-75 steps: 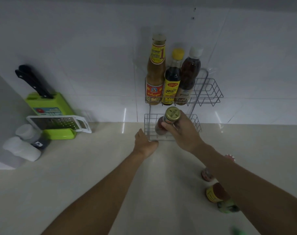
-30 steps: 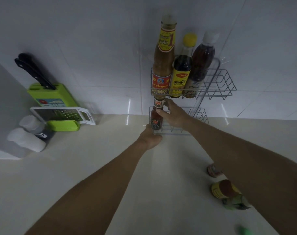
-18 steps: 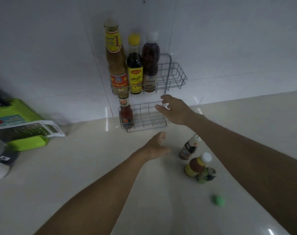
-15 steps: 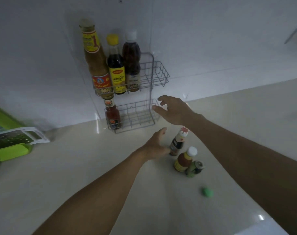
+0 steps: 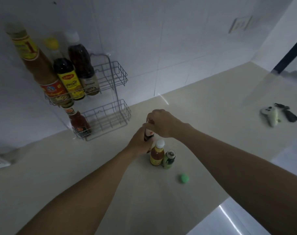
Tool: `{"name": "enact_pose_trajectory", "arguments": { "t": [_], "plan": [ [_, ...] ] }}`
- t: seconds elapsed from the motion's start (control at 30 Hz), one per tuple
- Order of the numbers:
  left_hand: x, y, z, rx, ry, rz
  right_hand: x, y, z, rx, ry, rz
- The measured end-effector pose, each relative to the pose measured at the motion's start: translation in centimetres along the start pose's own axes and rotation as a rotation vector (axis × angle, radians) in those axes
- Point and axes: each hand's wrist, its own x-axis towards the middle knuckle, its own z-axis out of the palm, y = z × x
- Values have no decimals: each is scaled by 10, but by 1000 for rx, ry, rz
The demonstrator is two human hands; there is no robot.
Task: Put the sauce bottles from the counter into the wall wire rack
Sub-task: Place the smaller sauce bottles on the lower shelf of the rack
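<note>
The two-tier wire rack (image 5: 117, 77) hangs on the tiled wall at left. Its upper tier holds three tall bottles (image 5: 68, 77); a small red sauce bottle (image 5: 79, 123) stands at the left of the lower tier. On the counter a dark bottle with a red cap (image 5: 148, 133) is gripped by both hands: my left hand (image 5: 139, 143) wraps its body, my right hand (image 5: 161, 122) closes over its cap. Just to its right stand an orange sauce bottle with a white cap (image 5: 157, 155) and a small green bottle (image 5: 169, 160).
A loose green cap (image 5: 183, 178) lies on the beige counter (image 5: 93, 158) near the bottles. A pale green object (image 5: 270, 114) and a black item (image 5: 287, 112) lie at far right. A green-and-white object shows at the left edge.
My right hand left the red sauce bottle in the lower tier and came down onto the dark bottle's cap. My left hand closed around that bottle. The view swung right.
</note>
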Motion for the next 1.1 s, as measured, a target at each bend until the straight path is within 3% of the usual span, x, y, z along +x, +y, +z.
{"name": "enact_pose_trajectory", "arguments": {
  "t": [0.13, 0.3, 0.4, 0.57, 0.63, 0.73, 0.8, 0.87, 0.93, 1.03, 1.1],
  "plan": [
    [-19, 7, -14, -136, 171, 57, 4, -15, -31, 42, 86, -113],
    [-41, 24, -38, -274, 225, 24, 11, -48, -65, -94, 171, -372],
    [-53, 33, -45, -291, 306, 16, 15, -62, -72, -322, 218, -335],
    [-70, 32, -45, 43, 634, -117, 25, -92, -75, -535, -18, -197],
    [-74, 31, -54, -61, 551, -74, 28, -97, -81, -370, -20, -195],
    [-79, 37, -70, -293, 376, -47, 26, -97, -79, -278, 192, -407],
    [-81, 37, -71, -192, 470, -47, 24, -100, -71, -359, 234, -388],
    [-84, 33, -66, 20, 616, -125, 27, -105, -62, -403, 143, -213],
    [-88, 28, -64, 18, 604, -139, 30, -110, -64, -323, 8, -111],
    [-92, 28, -77, -303, 337, -93, 29, -112, -72, -157, 111, -338],
    [-93, 33, -82, -338, 285, -85, 22, -114, -71, -167, 222, -443]
  ]
}}
